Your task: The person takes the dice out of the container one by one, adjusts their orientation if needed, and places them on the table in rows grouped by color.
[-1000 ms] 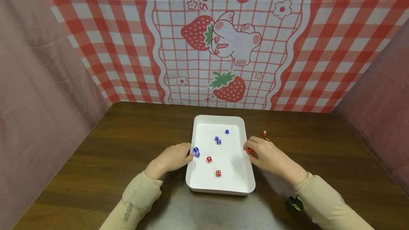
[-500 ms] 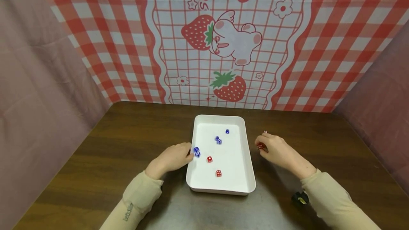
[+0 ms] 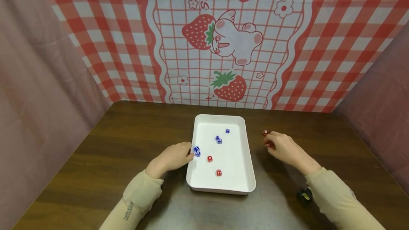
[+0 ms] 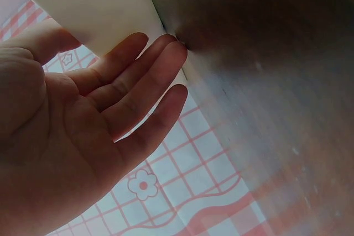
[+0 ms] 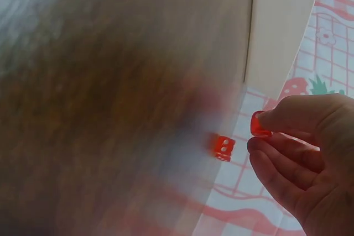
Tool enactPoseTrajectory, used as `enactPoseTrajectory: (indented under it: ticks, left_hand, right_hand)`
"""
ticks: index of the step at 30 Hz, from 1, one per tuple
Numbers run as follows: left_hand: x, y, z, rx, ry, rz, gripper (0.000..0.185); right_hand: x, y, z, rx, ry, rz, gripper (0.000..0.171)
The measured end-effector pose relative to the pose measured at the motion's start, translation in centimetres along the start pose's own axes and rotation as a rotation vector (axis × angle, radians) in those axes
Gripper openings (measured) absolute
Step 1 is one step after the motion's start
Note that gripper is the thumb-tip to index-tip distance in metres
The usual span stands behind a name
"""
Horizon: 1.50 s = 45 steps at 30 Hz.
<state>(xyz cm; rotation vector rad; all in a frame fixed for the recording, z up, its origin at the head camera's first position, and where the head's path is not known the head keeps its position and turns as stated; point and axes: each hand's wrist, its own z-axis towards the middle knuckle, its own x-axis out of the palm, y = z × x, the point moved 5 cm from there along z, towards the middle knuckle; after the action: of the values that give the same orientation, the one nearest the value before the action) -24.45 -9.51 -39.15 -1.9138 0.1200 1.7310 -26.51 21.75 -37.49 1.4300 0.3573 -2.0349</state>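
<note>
In the head view my left hand (image 3: 174,156) rests at the left side of a white tray (image 3: 223,189), its relaxed fingers against the outer wall, as the left wrist view shows. My right hand (image 3: 285,148) is over the table to the right of the tray and pinches a red die (image 5: 258,124) between thumb and fingertips. Another red die (image 3: 265,132) lies on the table just beyond those fingers. Inside the tray are two red dice, one with a single large pip (image 3: 209,159), and several blue dice (image 3: 219,141).
The brown wooden table (image 3: 137,127) runs back to a red-and-white strawberry cloth (image 3: 281,45). Pink curtains (image 3: 48,81) hang on both sides. A small dark object with a yellow-green mark (image 3: 303,197) is by the right sleeve.
My right hand has moved from the tray's right wall out to the right, a red die still at its fingertips. The left hand and the tray stay put.
</note>
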Motion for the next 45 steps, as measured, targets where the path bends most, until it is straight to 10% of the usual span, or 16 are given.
enactPoseTrajectory:
  ticks: [45]
  left_hand:
    - [0.0, -0.1, -0.2, 0.0, 0.002, -0.008, 0.02]
  right_hand:
    - [1.0, -1.9, -0.2, 0.107, 0.115, -0.005, 0.012]
